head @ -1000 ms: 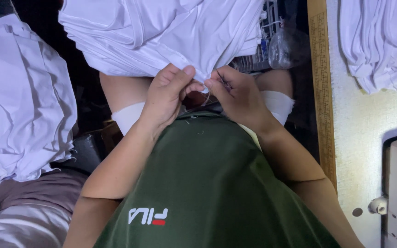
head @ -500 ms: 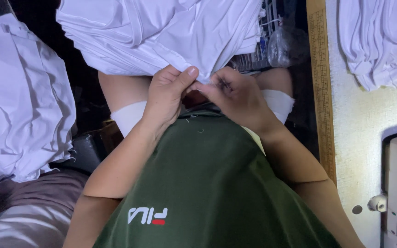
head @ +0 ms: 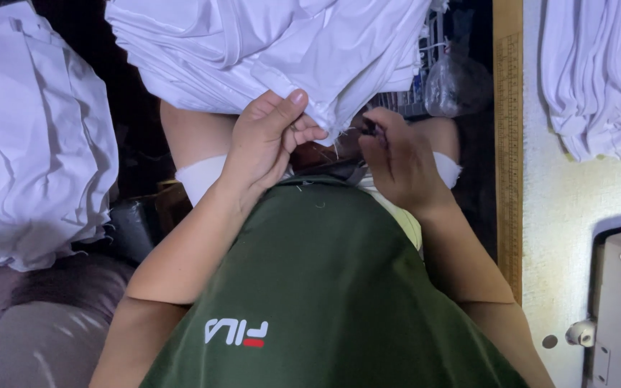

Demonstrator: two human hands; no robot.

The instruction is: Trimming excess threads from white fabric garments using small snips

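White cloth (head: 282, 50) edge between left fingers (head: 292, 126)

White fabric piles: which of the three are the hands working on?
The middle white fabric pile on the lap; the left hand pinches its lower edge. The other piles lie untouched.

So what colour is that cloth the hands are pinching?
White, plain; the cloth shows best in the head view.

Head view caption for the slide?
Left hand pinches a white cloth edge; right hand beside it holds something small and dark.
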